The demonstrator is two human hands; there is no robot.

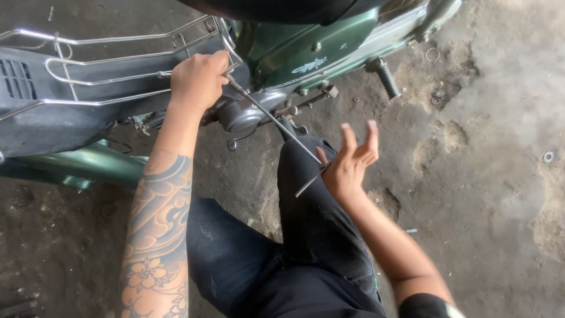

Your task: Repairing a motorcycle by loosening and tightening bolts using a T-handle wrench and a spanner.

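My left hand [197,79] is closed around the far end of a long thin metal T-handle wrench [276,121], next to the engine casing [241,115] of a green motorbike [306,47]. The wrench shaft slants down towards my right hand [347,165]. That hand is open with fingers spread, its palm against the cross handle of the wrench [311,181]. My dark-jeaned knee lies under the shaft.
A chrome tube rack [118,59] runs over the bike's grey leg shield [35,112]. A ribbed black footpeg [387,79] sticks out on the right. Rough, stained concrete floor [488,147] surrounds the bike, with a small washer [548,156] lying on it.
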